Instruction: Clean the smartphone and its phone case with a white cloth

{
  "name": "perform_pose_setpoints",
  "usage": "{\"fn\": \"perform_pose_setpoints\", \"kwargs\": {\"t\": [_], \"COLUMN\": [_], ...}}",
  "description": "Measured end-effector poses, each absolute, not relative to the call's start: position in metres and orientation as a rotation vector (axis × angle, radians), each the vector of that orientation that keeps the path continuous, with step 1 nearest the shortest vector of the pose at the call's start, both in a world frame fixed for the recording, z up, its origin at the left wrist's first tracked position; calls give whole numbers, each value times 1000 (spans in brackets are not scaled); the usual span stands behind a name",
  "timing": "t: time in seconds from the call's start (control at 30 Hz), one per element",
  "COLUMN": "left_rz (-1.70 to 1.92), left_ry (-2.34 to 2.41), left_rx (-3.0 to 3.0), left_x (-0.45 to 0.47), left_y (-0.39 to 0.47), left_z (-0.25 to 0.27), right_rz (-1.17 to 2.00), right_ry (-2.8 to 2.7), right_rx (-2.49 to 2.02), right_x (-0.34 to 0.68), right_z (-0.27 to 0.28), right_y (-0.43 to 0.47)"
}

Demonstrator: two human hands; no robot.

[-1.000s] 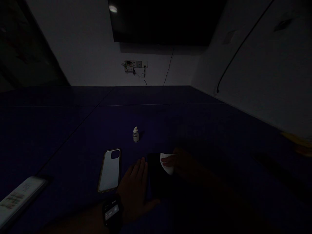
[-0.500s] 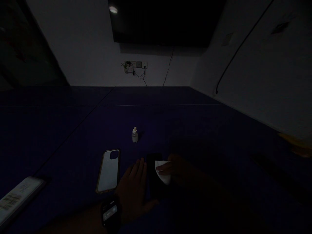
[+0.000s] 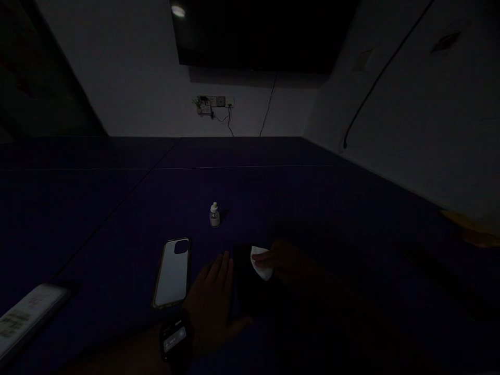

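In the dim head view, a dark flat phone (image 3: 248,291) lies on the blue-purple surface; its details are lost in the dark. My left hand (image 3: 213,291) lies flat along its left edge, fingers stretched together and thumb out by the near end. My right hand (image 3: 279,258) holds a white wiping pad (image 3: 262,265) under its fingertips, pressed on the phone's upper right part. To the left of my left hand lies a phone case (image 3: 172,273) with a pale back and a camera cutout. A small dropper bottle (image 3: 214,216) stands upright beyond the hands.
A white box (image 3: 29,317) with printing sits at the left edge. A long dark object (image 3: 433,271) lies on the right, with something yellow (image 3: 464,224) by the right wall. A screen (image 3: 265,36) hangs on the far wall above sockets (image 3: 216,101) and cables.
My right hand has slid the white pad a little up and away along the phone. My left hand stays in place. The whole view has shifted slightly.
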State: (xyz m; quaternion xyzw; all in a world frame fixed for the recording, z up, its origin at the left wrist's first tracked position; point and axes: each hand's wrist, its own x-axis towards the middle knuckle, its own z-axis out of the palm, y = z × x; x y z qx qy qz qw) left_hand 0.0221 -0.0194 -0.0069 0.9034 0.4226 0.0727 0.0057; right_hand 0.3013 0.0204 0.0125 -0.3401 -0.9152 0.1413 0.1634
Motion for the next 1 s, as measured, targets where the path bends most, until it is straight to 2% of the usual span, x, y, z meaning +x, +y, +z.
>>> {"fn": "perform_pose_setpoints", "kwargs": {"t": [0.23,0.5,0.73,0.87,1.0], "left_rz": [254,217,189,200,133], "left_ry": [1317,1309,1330,1325,1305], "left_rx": [2829,2817,2792,2798,2787], "left_x": [22,22,23,23,24], "left_y": [-19,-20,-19,-20,-21], "left_z": [-9,-6,-5,-2,4], "right_rz": [560,601,545,541,431], "right_ry": [-2587,-2588,-2546,-2628,-2734], "right_rx": [-790,-865,-892,-779,-852], "right_x": [304,303,303,284,269], "right_z": [7,13,6,19,28], "right_y": [17,12,17,9,8]}}
